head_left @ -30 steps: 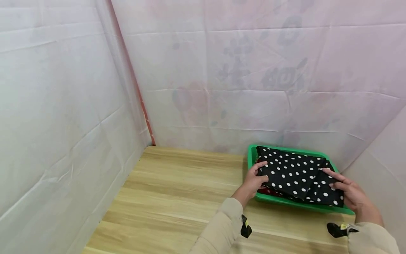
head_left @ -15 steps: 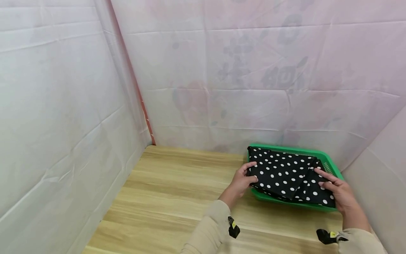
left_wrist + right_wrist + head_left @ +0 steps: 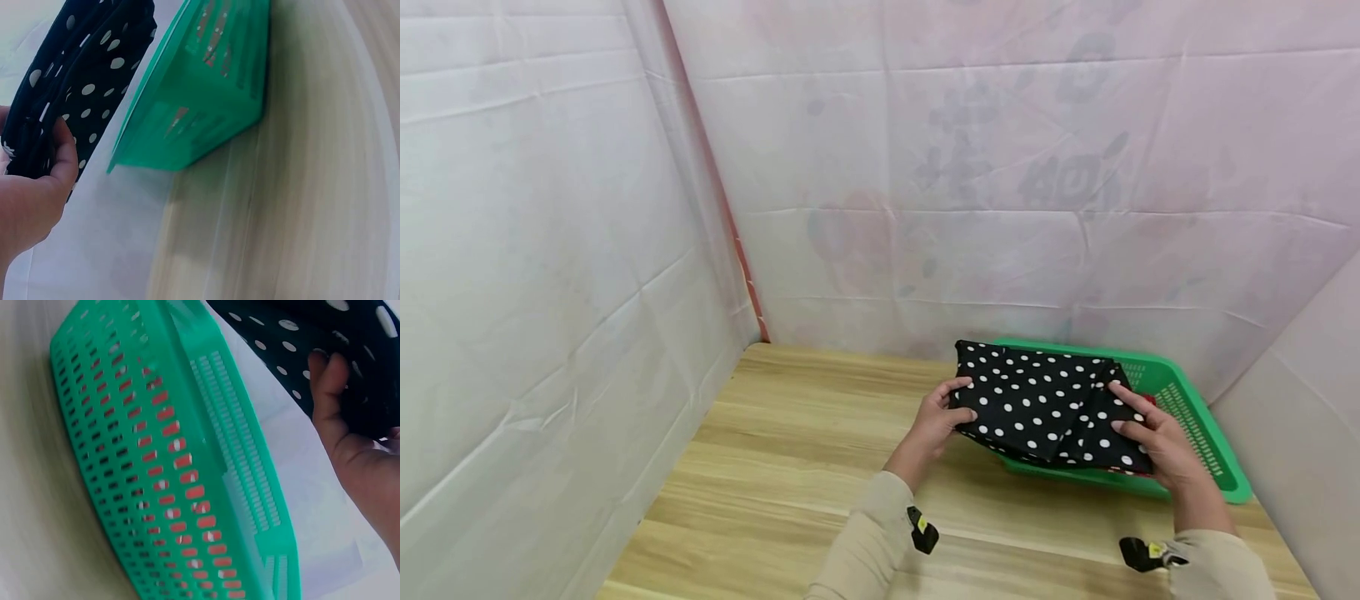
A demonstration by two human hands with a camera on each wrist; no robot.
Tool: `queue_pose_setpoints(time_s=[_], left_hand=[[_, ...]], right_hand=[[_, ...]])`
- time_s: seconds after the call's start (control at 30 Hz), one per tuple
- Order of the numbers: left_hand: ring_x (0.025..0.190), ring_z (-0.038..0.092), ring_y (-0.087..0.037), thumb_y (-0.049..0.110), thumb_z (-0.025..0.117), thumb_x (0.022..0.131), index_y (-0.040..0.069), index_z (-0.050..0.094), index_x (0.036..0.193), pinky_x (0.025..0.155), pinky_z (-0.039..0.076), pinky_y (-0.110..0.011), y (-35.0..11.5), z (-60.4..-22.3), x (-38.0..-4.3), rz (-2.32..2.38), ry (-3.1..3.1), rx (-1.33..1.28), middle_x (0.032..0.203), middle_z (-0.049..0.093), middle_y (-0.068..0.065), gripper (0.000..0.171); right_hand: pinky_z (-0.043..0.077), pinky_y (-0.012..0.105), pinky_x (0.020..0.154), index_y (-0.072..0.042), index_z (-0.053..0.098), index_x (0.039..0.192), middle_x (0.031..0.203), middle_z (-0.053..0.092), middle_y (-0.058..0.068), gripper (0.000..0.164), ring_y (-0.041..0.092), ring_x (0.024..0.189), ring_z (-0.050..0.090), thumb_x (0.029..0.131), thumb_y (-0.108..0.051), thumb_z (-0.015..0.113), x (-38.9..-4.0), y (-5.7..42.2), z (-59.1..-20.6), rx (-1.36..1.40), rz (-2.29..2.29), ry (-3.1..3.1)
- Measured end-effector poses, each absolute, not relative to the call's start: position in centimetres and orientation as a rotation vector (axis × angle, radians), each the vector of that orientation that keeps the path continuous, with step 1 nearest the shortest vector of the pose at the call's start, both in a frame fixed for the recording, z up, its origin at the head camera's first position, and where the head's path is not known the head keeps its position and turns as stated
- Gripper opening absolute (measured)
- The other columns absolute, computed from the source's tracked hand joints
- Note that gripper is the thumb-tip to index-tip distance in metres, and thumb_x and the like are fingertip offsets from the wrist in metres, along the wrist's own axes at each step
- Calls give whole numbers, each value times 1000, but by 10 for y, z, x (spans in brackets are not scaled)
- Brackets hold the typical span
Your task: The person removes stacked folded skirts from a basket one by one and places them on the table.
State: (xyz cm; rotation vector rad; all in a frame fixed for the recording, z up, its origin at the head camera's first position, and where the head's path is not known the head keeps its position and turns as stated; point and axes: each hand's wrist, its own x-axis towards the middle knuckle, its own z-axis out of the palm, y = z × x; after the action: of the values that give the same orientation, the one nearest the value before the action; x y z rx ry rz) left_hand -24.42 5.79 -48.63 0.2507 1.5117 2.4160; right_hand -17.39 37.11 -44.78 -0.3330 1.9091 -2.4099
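Folded polka-dot cloth point(image 3: 1037, 400) held between left hand point(image 3: 934, 423) and right hand point(image 3: 1167, 443), each pinching its near edge, above green basket point(image 3: 1189, 427) extending past the right; layers may slide apart if either pinch slackens, judged likeliest at right-hand fold.

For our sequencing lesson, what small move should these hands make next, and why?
Probably carry the folded polka-dot cloth left onto the wooden tabletop: left hand and right hand grip it above the green basket, its left end jutting beyond the basket.

The table point(image 3: 820, 450), apparently wooden, bears a green basket point(image 3: 1195, 417).
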Motion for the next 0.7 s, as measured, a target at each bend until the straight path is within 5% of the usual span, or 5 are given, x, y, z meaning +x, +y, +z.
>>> queue_pose_setpoints(time_s=[0.13,0.37,0.7], left_hand=[[88,61,-24,-16,57,71,6,58,122,65,53,-31,45,-486,-246,2433,1537,223,109,55,-13,56],[90,60,-25,-20,56,68,0,54,121,68,53,-32,26,-480,-245,2454,1563,210,108,53,-13,57],[91,57,-22,-22,55,68,-1,52,122,68,52,-31,0,-482,-253,2486,1581,160,108,52,-10,58]], right_hand=[[54,34,59,-20,38,144,110,60,-5,60,20,78,67,93,10,44,-179,360,-446,-345,-2357,1936],[53,28,56,-17,51,135,110,61,-10,51,12,76,65,91,8,50,-188,342,-447,-236,-2423,2038],[54,31,61,-17,60,127,99,62,-1,45,14,79,65,90,7,53,-202,317,-452,-172,-2502,1899]])
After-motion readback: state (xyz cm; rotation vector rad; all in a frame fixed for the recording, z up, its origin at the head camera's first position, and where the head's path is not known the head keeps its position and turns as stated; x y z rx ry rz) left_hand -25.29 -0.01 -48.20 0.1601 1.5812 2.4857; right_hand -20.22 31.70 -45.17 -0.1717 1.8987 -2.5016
